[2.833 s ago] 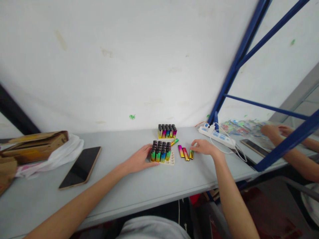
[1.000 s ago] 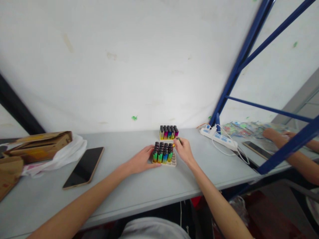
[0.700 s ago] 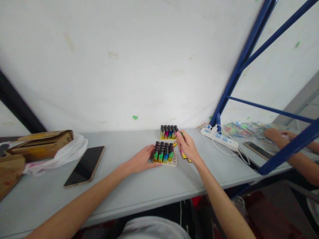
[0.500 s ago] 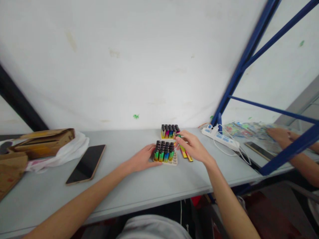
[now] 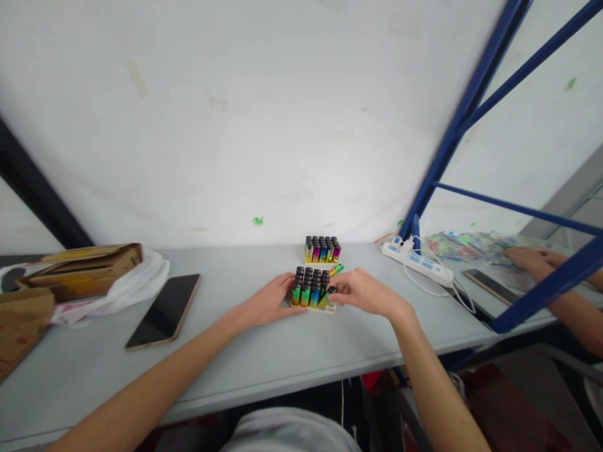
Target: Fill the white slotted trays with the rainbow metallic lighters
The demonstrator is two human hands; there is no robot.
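Black-topped lighters (image 5: 305, 290) with shiny rainbow bodies stand upright in rows in a pale tray (image 5: 332, 308) with round holes. My left hand (image 5: 268, 300) grips the tray's left side, fingers at the back and thumb along the front. Between the fingertips of my right hand (image 5: 365, 292) is a tilted lighter (image 5: 326, 297), over the tray's right front part. A yellow-green lighter end (image 5: 336, 270) shows just behind my right hand; whether it is held or lying there I cannot tell. Behind stands a second block of upright lighters (image 5: 322, 249).
A phone (image 5: 164, 311) lies left on the grey table (image 5: 226, 364), near cardboard boxes (image 5: 89, 270) and a white plastic bag (image 5: 146, 276). To the right are a power strip (image 5: 417, 260) with cables, a blue metal frame (image 5: 443, 157), and another person's hands (image 5: 525, 257) by clear plastic wrappers (image 5: 471, 245).
My right hand has lowered to the tray's right front edge, bringing a lighter down among the holes. The lighter ends that stuck out below it no longer show there. My left hand stays put.
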